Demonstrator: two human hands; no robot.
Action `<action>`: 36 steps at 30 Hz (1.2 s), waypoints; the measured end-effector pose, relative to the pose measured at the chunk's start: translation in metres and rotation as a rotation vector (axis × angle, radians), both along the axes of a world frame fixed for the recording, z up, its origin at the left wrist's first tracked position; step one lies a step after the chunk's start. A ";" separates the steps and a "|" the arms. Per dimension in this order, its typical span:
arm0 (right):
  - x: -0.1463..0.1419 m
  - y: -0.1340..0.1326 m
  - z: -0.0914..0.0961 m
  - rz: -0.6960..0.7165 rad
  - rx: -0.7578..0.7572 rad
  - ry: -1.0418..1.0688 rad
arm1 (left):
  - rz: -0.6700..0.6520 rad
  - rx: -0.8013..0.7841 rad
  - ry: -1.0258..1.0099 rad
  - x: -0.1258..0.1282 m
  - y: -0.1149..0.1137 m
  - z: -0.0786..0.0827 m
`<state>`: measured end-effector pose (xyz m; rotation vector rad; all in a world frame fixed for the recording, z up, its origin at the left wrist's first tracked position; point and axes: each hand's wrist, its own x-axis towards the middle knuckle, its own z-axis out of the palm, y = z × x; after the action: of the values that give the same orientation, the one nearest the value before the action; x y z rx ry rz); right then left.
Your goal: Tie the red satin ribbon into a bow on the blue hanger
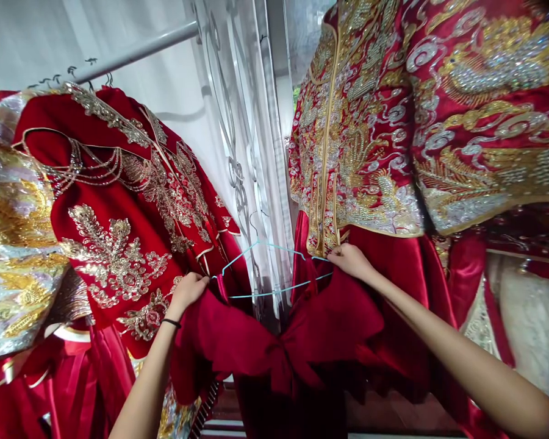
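A dark red dress [256, 353] with a bow-like gathered front hangs from a thin light-blue wire hanger [274, 291] in front of me. At its left shoulder end, my left hand [191, 292] is closed on the dress's edge by the hanger; a dark band circles that wrist. My right hand [351, 261] pinches the opposite side, where the dress meets the hanger's right end. Thin straps loop over the hanger near both ends. The fingertips are partly hidden by the cloth.
Left, a red jacket with silver-gold embroidery [114, 256] hangs with other garments below a white rail [137, 52]. Red and gold beaded jackets [361, 122] hang on the right. Between them are a white curtain [174, 122] and white scrolled metalwork [235, 177].
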<state>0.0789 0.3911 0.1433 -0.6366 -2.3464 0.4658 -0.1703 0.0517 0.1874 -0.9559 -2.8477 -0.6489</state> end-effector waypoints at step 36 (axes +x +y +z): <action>-0.011 -0.037 0.028 0.194 0.118 -0.160 | -0.230 0.088 0.100 0.019 0.023 -0.012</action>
<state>0.0676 0.3545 0.1716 -0.4059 -2.5796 0.3694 -0.1514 0.0746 0.1758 -1.2736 -2.6228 -0.7163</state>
